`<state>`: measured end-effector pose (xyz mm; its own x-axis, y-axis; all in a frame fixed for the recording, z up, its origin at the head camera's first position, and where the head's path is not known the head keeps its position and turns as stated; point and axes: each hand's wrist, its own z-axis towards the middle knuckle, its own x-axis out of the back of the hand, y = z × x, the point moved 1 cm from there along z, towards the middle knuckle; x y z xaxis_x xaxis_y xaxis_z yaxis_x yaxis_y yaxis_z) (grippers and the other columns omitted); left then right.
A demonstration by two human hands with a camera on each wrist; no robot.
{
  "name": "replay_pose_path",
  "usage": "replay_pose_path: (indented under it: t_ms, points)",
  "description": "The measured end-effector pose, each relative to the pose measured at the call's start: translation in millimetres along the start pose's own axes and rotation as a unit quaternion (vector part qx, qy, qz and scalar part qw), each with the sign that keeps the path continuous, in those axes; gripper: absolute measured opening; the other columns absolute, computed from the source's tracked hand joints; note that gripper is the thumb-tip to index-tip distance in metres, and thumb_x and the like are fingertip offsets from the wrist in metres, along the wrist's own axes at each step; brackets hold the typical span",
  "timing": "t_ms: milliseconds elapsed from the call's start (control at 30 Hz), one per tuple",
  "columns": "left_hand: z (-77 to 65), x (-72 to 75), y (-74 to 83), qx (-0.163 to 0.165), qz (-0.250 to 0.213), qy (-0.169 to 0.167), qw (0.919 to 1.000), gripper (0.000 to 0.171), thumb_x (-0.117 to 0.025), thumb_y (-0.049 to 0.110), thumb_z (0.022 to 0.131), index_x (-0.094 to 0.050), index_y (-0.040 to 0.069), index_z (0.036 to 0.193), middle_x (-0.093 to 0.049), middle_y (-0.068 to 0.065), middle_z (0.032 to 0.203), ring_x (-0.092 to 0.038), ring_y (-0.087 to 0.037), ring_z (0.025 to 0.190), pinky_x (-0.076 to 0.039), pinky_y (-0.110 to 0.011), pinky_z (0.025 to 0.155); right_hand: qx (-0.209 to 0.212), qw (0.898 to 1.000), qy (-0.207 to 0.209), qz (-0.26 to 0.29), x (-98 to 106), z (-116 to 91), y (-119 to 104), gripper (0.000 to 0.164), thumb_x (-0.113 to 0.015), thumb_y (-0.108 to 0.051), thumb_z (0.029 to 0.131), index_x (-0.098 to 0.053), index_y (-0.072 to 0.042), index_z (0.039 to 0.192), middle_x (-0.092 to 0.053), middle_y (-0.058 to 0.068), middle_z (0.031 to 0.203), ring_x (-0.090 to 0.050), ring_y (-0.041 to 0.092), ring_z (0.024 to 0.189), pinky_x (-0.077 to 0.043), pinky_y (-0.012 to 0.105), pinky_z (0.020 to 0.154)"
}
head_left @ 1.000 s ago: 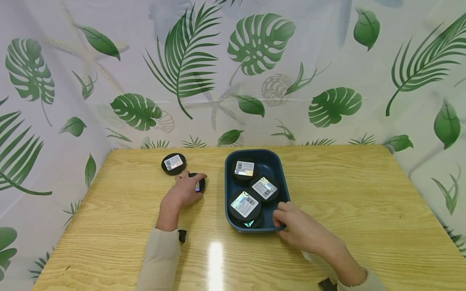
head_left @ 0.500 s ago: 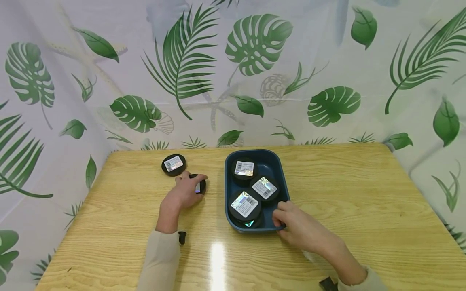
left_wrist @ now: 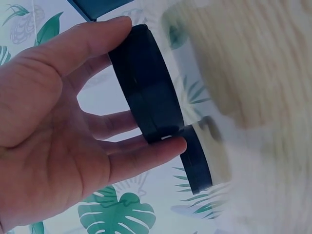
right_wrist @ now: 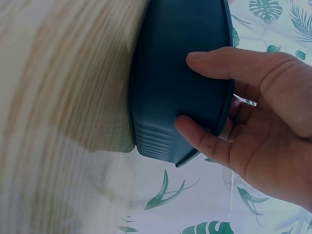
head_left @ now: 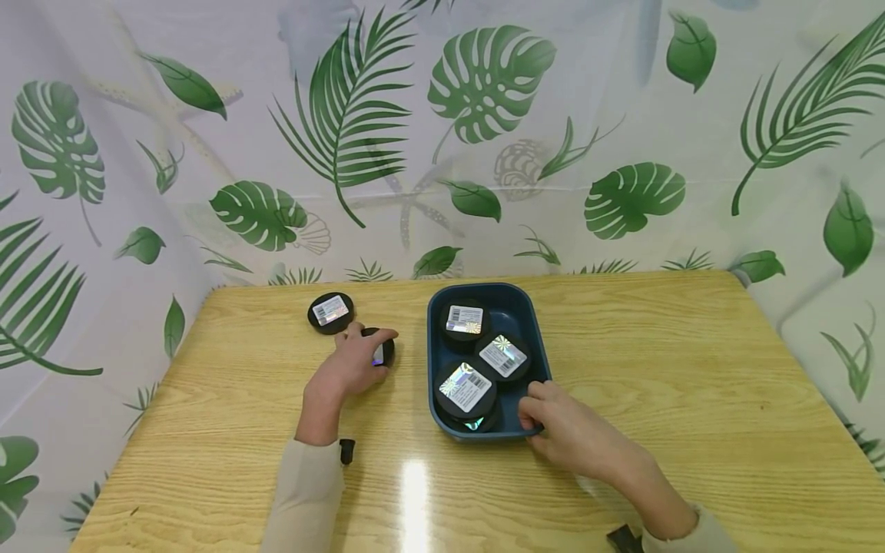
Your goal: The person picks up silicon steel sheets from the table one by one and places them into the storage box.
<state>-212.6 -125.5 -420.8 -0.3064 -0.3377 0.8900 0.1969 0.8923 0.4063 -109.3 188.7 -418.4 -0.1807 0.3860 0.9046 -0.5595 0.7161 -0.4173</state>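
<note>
My left hand (head_left: 351,365) holds a flat round black container (head_left: 389,347) by its edge on the left of the table. In the left wrist view the thumb lies at one edge of this container (left_wrist: 146,83) and fingertips at the other. Just behind it lies a second black container (head_left: 331,313), label up. A blue plastic bin (head_left: 512,407) in the middle carries several such labelled containers, some stacked. My right hand (head_left: 577,434) grips the bin's near right corner, with thumb and a finger against the outer wall (right_wrist: 180,97) and other fingers over the rim, partly hidden.
The wooden table (head_left: 664,346) stretches to both sides of the bin. White cloth (head_left: 442,246) printed with green leaves stands behind it and along the sides. Black wrist straps show at both sleeves.
My left hand has shifted very slightly to the right with the black container. The right hand and the bin stay in place.
</note>
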Motion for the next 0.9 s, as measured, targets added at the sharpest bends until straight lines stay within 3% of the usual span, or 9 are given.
replay_pose_path:
  t_ms: [900]
  points:
    - [-8.6,7.9,17.0,-0.026,0.008,0.017,0.9995,0.057,-0.07,0.016,0.093,-0.049,0.021,0.146,-0.028,-0.034,0.149,-0.031,-0.053,0.131,-0.049,-0.058,0.09,-0.01,1.0,-0.009,0.004,0.0,0.4,1.1,0.034,-0.075,0.007,0.073,-0.052,-0.018,0.076,-0.04,-0.007,0.08,-0.036,0.011,0.076,-0.036,0.024,0.064]
